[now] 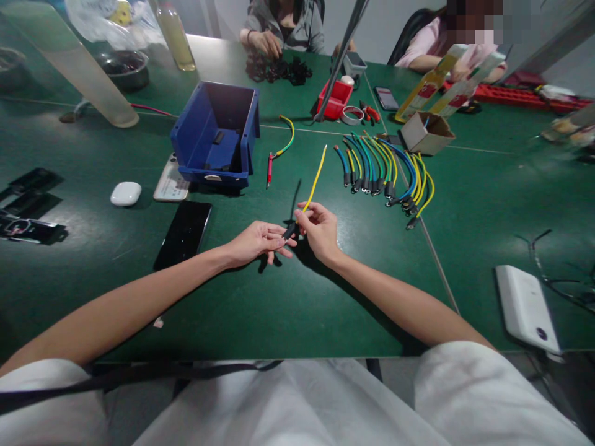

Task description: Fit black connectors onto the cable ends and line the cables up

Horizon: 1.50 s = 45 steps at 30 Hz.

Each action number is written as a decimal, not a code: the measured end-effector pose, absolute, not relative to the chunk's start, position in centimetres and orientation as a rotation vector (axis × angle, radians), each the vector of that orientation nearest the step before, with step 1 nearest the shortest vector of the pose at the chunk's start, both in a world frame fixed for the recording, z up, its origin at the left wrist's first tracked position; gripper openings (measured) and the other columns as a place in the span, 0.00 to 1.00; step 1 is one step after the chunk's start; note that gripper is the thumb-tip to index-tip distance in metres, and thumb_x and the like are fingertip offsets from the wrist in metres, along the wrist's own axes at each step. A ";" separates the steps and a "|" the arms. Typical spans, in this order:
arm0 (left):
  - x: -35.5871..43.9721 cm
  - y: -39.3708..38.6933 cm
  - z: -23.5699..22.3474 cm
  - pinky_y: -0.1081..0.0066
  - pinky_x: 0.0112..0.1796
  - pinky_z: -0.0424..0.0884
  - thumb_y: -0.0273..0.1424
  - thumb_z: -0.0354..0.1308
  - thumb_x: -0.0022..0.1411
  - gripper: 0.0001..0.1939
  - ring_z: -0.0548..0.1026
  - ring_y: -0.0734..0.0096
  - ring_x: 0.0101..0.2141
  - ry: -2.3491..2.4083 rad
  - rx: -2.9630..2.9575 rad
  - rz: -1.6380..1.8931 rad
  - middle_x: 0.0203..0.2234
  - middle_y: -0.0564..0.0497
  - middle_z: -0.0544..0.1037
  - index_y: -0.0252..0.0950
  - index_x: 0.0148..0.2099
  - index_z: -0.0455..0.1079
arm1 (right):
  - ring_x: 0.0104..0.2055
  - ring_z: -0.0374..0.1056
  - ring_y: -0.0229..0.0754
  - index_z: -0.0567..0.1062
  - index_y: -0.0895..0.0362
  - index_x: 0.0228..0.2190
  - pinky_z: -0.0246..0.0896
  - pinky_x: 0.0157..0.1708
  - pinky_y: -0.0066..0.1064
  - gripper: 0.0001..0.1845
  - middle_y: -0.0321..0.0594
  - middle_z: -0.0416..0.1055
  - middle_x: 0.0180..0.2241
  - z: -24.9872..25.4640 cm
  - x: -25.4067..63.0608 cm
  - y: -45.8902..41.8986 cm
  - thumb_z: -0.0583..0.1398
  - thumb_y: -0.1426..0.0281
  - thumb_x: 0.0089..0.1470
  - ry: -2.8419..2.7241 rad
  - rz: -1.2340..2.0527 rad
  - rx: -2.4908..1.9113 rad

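Observation:
Between both hands is a yellow wire [316, 179] with a black sleeve [290, 231] at its near end. My left hand [255, 243] pinches the sleeved end between thumb and fingers. My right hand [320, 230] grips the yellow part just above the sleeve, and the wire's bare tip points up and away. To the right lies a row of blue, green and yellow wires [372, 162] with black-sleeved ends. Beyond my hands, a yellow-green wire [290, 133] lies beside a small red tool [269, 170].
A blue bin [214, 139] with small black pieces stands left of centre. Near it are a dark phone [183, 235], a light phone [171, 181] and a white case [126, 194]. A power bank [527, 308] lies at right. Two people sit across the table, behind bottles and a cardboard box [426, 133].

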<state>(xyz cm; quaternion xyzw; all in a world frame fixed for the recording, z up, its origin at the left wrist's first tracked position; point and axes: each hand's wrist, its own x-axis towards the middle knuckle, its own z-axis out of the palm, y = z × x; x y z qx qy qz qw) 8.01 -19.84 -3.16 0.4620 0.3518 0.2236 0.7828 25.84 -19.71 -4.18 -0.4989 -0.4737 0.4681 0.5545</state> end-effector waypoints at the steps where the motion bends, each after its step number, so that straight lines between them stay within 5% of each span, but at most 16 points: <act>1: 8.0 -19.8 -3.2 0.79 0.18 0.69 0.35 0.68 0.55 0.24 0.81 0.60 0.35 0.758 0.996 0.486 0.46 0.32 0.78 0.26 0.50 0.73 | 0.17 0.60 0.30 0.74 0.57 0.35 0.58 0.19 0.24 0.14 0.28 0.67 0.18 -4.2 25.8 -19.7 0.65 0.62 0.49 -1.119 1.105 -1.183; 23: 8.0 -19.8 -3.1 0.75 0.26 0.74 0.33 0.70 0.53 0.21 0.80 0.66 0.31 0.735 0.920 0.509 0.41 0.35 0.80 0.26 0.46 0.73 | 0.18 0.61 0.30 0.74 0.57 0.35 0.59 0.20 0.25 0.16 0.29 0.68 0.19 -4.2 26.0 -19.7 0.65 0.59 0.49 -1.119 1.128 -1.198; 28: 8.1 -19.7 -3.0 0.74 0.25 0.75 0.34 0.63 0.59 0.17 0.80 0.67 0.27 0.699 0.823 0.544 0.36 0.35 0.80 0.24 0.44 0.73 | 0.18 0.60 0.30 0.74 0.57 0.36 0.57 0.20 0.24 0.16 0.29 0.68 0.19 -4.3 26.0 -19.7 0.65 0.59 0.49 -1.109 1.163 -1.161; 33: 8.4 -19.7 -3.2 0.80 0.16 0.67 0.34 0.59 0.64 0.14 0.76 0.74 0.20 0.771 0.845 0.557 0.30 0.42 0.79 0.25 0.42 0.71 | 0.18 0.61 0.30 0.74 0.57 0.39 0.58 0.20 0.25 0.18 0.29 0.68 0.20 -4.2 25.9 -19.7 0.65 0.59 0.49 -1.116 1.202 -1.133; 45: 8.4 -19.9 -2.8 0.83 0.11 0.56 0.38 0.68 0.54 0.17 0.67 0.83 0.13 0.833 0.947 0.573 0.26 0.49 0.78 0.30 0.35 0.68 | 0.20 0.62 0.32 0.74 0.56 0.44 0.58 0.21 0.26 0.22 0.29 0.68 0.22 -3.8 26.1 -19.9 0.64 0.57 0.51 -1.194 1.263 -1.061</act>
